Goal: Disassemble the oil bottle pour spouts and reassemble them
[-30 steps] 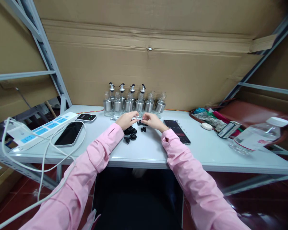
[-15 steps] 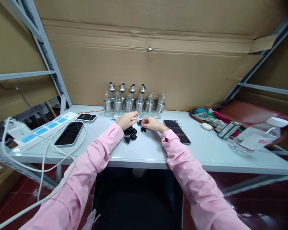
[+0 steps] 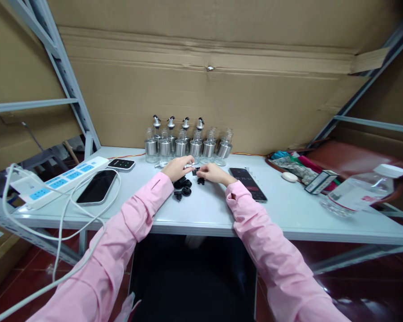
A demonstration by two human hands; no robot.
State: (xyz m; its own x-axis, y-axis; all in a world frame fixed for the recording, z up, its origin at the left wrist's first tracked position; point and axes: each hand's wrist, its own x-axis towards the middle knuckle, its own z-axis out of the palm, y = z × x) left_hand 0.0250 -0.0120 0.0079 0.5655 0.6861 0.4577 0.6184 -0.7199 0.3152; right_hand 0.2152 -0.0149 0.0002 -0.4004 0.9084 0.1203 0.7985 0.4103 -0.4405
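Observation:
Small black parts (image 3: pixel 186 191) lie in a loose pile on the white table, partly under my left wrist. My left hand (image 3: pixel 178 168) is closed round a slim silvery-white piece whose ends show at both sides of the hand. Close to its right, my right hand (image 3: pixel 212 172) has its fingers pinched at a small black part (image 3: pixel 195 171). Another little black cluster (image 3: pixel 200 181) sits just below the right fingertips. Behind both hands stand several glass bottles (image 3: pixel 182 146) with metal sleeves, and some at the back carry metal pourer tops (image 3: pixel 171 121).
On the left are a power strip (image 3: pixel 65 181) with white cables, a phone (image 3: pixel 97 187) and a small black device (image 3: pixel 121 165). To the right lie another phone (image 3: pixel 248 184), a white oval object (image 3: pixel 289 177), a small box (image 3: pixel 320 182), cloths and a plastic bottle (image 3: pixel 359 190).

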